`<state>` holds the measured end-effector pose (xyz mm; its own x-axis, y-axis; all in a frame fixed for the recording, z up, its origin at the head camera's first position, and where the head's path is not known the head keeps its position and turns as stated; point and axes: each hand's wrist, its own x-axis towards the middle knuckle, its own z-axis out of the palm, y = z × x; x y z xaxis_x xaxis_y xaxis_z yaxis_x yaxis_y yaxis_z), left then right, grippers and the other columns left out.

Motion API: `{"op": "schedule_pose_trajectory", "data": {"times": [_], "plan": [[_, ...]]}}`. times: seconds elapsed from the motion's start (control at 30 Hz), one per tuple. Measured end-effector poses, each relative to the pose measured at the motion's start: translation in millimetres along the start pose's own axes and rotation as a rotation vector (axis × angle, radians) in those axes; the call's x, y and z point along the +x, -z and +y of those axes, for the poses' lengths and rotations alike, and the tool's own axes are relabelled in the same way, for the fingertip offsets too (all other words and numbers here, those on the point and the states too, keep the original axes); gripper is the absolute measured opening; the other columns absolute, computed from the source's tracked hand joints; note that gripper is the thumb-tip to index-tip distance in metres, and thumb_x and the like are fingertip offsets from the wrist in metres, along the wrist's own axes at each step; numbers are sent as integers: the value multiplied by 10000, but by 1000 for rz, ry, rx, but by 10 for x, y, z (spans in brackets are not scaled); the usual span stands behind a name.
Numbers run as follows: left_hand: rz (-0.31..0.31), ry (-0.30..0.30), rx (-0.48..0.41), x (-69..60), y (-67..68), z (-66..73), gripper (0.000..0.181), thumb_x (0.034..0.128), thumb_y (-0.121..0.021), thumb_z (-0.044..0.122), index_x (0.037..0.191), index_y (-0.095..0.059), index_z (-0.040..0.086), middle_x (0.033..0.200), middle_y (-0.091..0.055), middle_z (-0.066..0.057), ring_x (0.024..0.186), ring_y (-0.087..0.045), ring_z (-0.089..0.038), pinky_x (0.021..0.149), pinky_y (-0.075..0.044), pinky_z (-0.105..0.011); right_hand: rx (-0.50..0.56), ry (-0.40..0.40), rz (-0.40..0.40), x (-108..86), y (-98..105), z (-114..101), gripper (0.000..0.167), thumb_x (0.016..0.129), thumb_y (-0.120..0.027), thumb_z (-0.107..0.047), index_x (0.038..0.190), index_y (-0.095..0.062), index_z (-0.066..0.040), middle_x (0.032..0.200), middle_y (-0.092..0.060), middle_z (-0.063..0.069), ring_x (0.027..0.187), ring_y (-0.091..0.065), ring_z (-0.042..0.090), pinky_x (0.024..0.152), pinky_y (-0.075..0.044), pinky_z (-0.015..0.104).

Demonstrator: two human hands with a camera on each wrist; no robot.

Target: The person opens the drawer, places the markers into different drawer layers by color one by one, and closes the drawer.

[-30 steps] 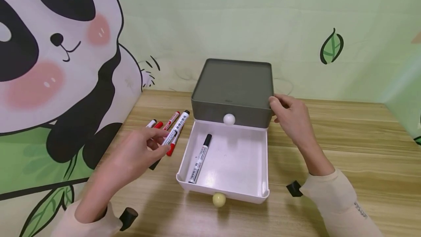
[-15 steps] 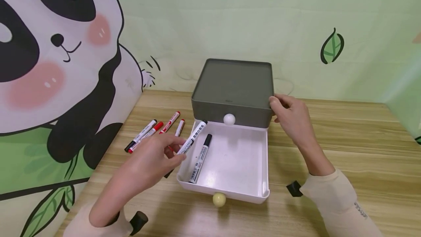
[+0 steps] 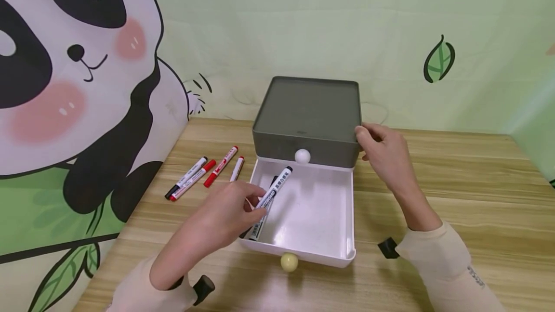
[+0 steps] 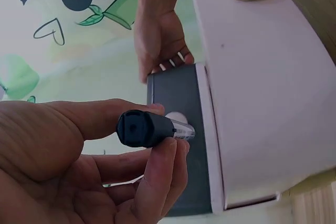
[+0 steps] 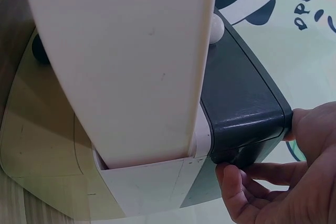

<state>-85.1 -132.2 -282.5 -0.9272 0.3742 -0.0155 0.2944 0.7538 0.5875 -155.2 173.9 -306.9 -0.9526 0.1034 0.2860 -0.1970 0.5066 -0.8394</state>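
My left hand (image 3: 221,213) pinches a white whiteboard marker (image 3: 281,182) with a black cap, between thumb and fingertips. The marker is tilted above the left side of the pulled-out white drawer (image 3: 316,220). Beneath it lies another black-capped marker (image 3: 257,230), partly covered by the held one. In the left wrist view the held marker's dark end (image 4: 139,128) points at the camera. My right hand (image 3: 387,157) grips the right front corner of the dark grey drawer box (image 3: 308,110), thumb at its top edge. The right wrist view shows fingers bent under that corner (image 5: 239,153).
Left of the drawer, several red and black markers (image 3: 192,179) lie on the wooden table (image 3: 455,182). One red-capped marker (image 3: 237,167) is partly hidden behind my left hand. A white knob (image 3: 302,156) and a yellow knob (image 3: 289,262) stick out in front. Behind stands a panda-printed backdrop (image 3: 390,37).
My left hand has carried the marker rightward from beside the loose markers to above the drawer. The markers on the table have come into fuller view. My right hand stays on the box.
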Motion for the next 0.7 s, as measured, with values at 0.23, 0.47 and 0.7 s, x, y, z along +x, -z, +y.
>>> {"op": "schedule_pose_trajectory", "data": {"times": [0.23, 0.47, 0.7], "plan": [[-5, 37, -3, 80, -116, 69, 171, 895, -783, 58, 1063, -776, 28, 805, -697, 1, 677, -581, -128, 540, -473, -276, 5, 6, 2, -2, -6, 1, 499, 1042, -517, -403, 1296, -701, -16, 1015, -691, 178, 847, -622, 289, 635, -544, 215], [-15, 56, -4, 127, -168, 93, 143, 896, -787, 57, 1031, -769, 13, 798, -693, -8, 670, -574, -149, 535, -467, -281, 4, 21, 2, 0, -4, -4, 489, 1046, -513, -399, 1267, -713, -12, 995, -688, 179, 833, -610, 252, 633, -542, 212], [-9, 63, 1, 168, -216, 79, 153, 886, -797, 56, 1015, -757, -19, 796, -692, -27, 687, -591, -154, 548, -492, -269, 5, 20, 5, -3, -6, 5, 480, 1046, -518, -396, 1260, -717, -15, 983, -684, 176, 822, -606, 234, 632, -541, 209]]}}
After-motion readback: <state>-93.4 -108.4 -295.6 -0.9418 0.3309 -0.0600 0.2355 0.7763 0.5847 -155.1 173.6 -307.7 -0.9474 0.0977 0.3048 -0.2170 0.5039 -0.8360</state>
